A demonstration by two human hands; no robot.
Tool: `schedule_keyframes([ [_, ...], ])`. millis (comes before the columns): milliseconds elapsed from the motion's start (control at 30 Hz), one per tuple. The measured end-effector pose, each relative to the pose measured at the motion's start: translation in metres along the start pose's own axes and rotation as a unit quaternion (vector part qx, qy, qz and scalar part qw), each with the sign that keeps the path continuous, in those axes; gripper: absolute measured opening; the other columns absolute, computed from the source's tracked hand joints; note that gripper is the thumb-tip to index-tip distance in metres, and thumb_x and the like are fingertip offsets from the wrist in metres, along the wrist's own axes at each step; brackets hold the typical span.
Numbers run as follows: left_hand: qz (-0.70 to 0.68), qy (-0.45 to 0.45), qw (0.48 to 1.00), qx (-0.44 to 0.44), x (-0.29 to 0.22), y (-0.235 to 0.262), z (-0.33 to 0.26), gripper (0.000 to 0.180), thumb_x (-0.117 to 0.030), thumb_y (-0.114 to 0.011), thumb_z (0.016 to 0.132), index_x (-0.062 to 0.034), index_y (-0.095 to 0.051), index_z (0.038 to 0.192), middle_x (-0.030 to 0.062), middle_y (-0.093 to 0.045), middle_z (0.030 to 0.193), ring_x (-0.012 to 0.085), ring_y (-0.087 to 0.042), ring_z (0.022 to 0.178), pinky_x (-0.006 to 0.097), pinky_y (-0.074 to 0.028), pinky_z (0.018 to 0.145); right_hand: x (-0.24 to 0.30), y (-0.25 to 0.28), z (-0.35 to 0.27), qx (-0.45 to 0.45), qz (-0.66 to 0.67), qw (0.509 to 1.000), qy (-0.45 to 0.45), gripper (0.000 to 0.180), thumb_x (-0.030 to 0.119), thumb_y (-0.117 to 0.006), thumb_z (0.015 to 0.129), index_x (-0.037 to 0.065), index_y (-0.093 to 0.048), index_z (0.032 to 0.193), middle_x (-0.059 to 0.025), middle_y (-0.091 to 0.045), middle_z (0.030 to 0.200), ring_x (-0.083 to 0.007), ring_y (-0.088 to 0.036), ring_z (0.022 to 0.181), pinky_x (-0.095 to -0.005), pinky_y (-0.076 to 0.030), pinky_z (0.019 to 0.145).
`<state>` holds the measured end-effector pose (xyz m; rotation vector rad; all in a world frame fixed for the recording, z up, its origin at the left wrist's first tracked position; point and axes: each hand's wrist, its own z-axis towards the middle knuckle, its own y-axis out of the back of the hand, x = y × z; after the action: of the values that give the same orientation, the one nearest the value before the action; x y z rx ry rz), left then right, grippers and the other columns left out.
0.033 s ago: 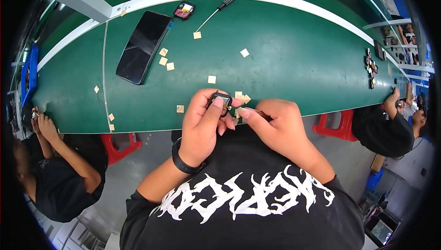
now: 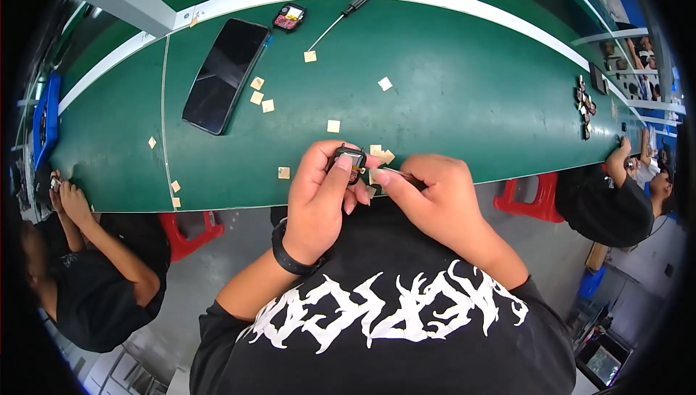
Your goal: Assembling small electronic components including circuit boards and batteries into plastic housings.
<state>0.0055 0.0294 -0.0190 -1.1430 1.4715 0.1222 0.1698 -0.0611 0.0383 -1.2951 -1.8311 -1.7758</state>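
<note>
My left hand [image 2: 319,203] is closed round a small black smartwatch case [image 2: 353,155], thumb across its open face. Inside the case are a grey part and a bit of yellow and red. Just to the right, my right hand [image 2: 438,195] pinches slim metal tweezers [image 2: 406,176], mostly hidden by the fingers. Their tips point toward a small light piece [image 2: 363,170] at the case's right edge; whether they touch it I cannot tell. Beyond the fingers lie small cream square pads [image 2: 388,156], close to the table's front edge.
More cream squares [image 2: 333,126] are scattered over the green table [image 2: 471,97]. Farther back are a black phone [image 2: 226,76], another open watch case [image 2: 289,17] and a screwdriver [image 2: 355,3]. Dark watch parts [image 2: 585,108] lie far right. People sit on both sides; a blue tray [image 2: 48,119] is far left.
</note>
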Motion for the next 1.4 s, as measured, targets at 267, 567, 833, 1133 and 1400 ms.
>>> schedule_keyframes([
  [267, 0.037, -0.047, 0.998, -0.010, 0.007, -0.002, -0.003, 0.018, -0.014, -0.044, 0.109, -0.0026, -0.048, 0.122, 0.0163, -0.068, 0.120, 0.0101, -0.061, 0.077, 0.023, -0.048, 0.063, -0.008, -0.006, -0.002, -0.008, 0.043, 0.999, -0.024, 0.040, 0.029, -0.082, 0.085, 0.000, -0.061, 0.066, -0.0099, -0.054, 0.056, -0.0185, -0.050, 0.049, -0.0330, -0.039, 0.048],
  [567, 0.021, -0.066, 0.998, -0.007, 0.008, 0.002, -0.001, 0.021, -0.013, -0.043, 0.109, -0.0050, -0.045, 0.129, 0.0192, -0.064, 0.126, 0.0132, -0.063, 0.085, 0.025, -0.051, 0.069, -0.005, -0.007, -0.008, 0.022, 0.158, 0.987, 0.020, 0.018, 0.011, -0.070, 0.095, -0.001, -0.057, 0.093, -0.0149, -0.063, 0.084, -0.0223, -0.062, 0.067, -0.0343, -0.047, 0.060],
  [833, 0.053, -0.083, 0.995, -0.021, 0.009, -0.003, -0.001, 0.024, -0.007, -0.043, 0.108, 0.0001, -0.044, 0.130, 0.0171, -0.065, 0.127, 0.0112, -0.062, 0.086, 0.025, -0.050, 0.070, 0.004, -0.013, -0.007, 0.043, 0.092, 0.994, 0.050, 0.015, 0.000, -0.059, 0.096, -0.003, -0.049, 0.106, -0.0225, -0.065, 0.084, -0.0436, -0.066, 0.076, -0.0462, -0.052, 0.065],
  [1133, 0.139, -0.140, 0.980, 0.003, 0.011, -0.004, 0.001, 0.027, -0.007, -0.041, 0.109, 0.0023, -0.046, 0.133, 0.0166, -0.064, 0.130, 0.0097, -0.063, 0.089, 0.023, -0.050, 0.069, 0.000, -0.019, -0.003, 0.039, 0.116, 0.992, 0.015, 0.010, 0.000, -0.060, 0.095, -0.002, -0.051, 0.098, -0.0195, -0.066, 0.077, -0.0388, -0.068, 0.067, -0.0429, -0.051, 0.058],
  [1400, 0.057, -0.038, 0.993, 0.092, 0.006, 0.013, 0.005, 0.040, -0.007, -0.044, 0.108, 0.0021, -0.039, 0.147, 0.0171, -0.060, 0.136, 0.0131, -0.063, 0.099, 0.028, -0.052, 0.082, -0.015, -0.013, 0.008, 0.026, 0.104, 0.984, 0.140, 0.009, 0.002, -0.062, 0.094, 0.001, -0.058, 0.103, -0.0136, -0.070, 0.086, -0.0354, -0.070, 0.074, -0.0414, -0.054, 0.063],
])
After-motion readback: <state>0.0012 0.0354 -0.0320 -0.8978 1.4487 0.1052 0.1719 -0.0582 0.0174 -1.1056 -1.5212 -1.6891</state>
